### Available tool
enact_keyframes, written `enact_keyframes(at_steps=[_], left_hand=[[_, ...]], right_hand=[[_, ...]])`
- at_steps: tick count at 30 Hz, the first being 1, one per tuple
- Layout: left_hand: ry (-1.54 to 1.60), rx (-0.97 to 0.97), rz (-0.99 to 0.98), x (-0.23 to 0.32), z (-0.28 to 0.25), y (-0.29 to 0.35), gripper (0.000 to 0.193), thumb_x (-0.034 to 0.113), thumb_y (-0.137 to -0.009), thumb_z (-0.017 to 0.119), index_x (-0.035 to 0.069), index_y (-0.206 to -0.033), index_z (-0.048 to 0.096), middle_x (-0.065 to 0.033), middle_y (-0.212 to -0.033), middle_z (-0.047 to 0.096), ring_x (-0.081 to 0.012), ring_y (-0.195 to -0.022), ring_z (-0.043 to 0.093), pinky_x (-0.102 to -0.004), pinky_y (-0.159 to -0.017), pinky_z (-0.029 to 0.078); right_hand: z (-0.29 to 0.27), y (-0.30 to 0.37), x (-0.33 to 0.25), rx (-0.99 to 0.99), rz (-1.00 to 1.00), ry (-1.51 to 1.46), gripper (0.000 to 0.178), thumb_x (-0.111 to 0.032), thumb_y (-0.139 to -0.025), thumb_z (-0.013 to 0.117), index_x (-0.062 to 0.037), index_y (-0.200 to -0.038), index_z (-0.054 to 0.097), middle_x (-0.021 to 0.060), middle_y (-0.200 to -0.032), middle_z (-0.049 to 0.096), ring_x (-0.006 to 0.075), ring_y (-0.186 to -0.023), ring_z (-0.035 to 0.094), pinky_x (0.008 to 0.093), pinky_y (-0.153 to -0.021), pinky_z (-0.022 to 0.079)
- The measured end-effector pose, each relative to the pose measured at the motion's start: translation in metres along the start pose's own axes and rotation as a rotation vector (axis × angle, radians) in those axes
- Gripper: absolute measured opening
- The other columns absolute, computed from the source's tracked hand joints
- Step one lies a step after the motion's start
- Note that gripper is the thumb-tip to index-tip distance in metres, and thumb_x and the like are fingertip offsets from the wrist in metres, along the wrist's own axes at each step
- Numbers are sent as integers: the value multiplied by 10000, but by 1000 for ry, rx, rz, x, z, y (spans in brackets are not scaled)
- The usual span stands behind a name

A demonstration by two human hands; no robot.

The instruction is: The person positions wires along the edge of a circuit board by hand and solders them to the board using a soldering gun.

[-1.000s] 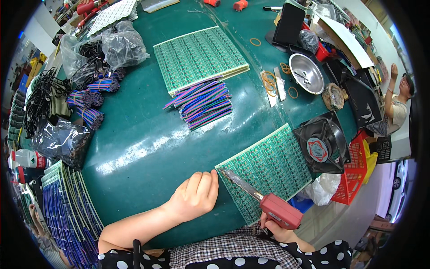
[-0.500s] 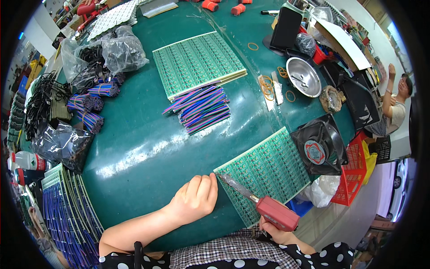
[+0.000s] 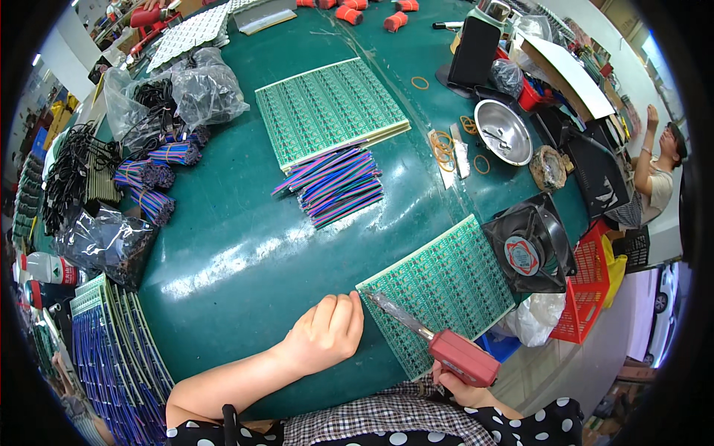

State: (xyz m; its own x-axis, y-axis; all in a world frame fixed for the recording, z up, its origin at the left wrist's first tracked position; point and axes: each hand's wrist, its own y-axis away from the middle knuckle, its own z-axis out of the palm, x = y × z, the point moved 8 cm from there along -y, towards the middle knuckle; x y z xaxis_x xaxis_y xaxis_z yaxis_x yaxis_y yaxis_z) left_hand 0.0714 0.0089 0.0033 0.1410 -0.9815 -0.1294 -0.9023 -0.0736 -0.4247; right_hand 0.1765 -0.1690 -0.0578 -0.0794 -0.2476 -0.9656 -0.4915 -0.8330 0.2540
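My right hand (image 3: pixel 462 388) is wrapped round the handle of a red soldering gun (image 3: pixel 465 357). Its long greyish tip slants up and left over a green circuit board panel (image 3: pixel 454 286), ending near the panel's left corner. At that same corner my left hand (image 3: pixel 327 327) is closed, thumb and fingers pinched together at the panel's edge. What the pinch holds, if anything, is hidden. Rows of small parts cover the panel, which lies flat on the green tabletop (image 3: pixel 223 297). Beyond it lies a loose pile of blue, pink and black wires (image 3: pixel 335 186), against a stack of similar panels (image 3: pixel 335 108).
A black fan (image 3: pixel 529 245) stands at the panel's right edge. Behind it are a metal bowl (image 3: pixel 504 132), rubber bands (image 3: pixel 442 151) and a phone on a stand (image 3: pixel 474 56). Wired boards (image 3: pixel 119 349), bagged cables (image 3: pixel 208 89) and wire bundles (image 3: pixel 152 202) line the left. A person (image 3: pixel 658 167) is at far right.
Hardly anything differs: the whole picture sits slightly lower, while both hands and the soldering gun keep almost the same places at the panel's corner.
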Motion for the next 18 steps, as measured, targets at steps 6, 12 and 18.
enact_keyframes(at_steps=[6,12,18], left_hand=[[-12,-11,8,0,2,1,257,30,-615,609,-51,-859,619,-71,-748,543,-147,-653,549,-208,-491,462],[-36,4,25,1,1,0,266,30,-608,600,-52,-861,616,-68,-743,539,-143,-650,544,-206,-494,463],[-61,11,52,2,-2,-2,221,28,-628,605,-55,-832,617,-62,-702,526,-142,-640,540,-191,-501,458]], right_hand=[[8,-11,-33,-56,-247,382,580,-158,-686,733,67,-1169,503,105,-867,664,170,-716,653,267,-656,507],[0,0,-4,-18,-40,167,576,-174,-699,726,65,-1172,500,112,-919,666,178,-729,653,265,-640,505],[1,-1,-10,22,27,-52,580,-178,-698,724,64,-1173,497,113,-925,663,180,-738,653,269,-668,508]])
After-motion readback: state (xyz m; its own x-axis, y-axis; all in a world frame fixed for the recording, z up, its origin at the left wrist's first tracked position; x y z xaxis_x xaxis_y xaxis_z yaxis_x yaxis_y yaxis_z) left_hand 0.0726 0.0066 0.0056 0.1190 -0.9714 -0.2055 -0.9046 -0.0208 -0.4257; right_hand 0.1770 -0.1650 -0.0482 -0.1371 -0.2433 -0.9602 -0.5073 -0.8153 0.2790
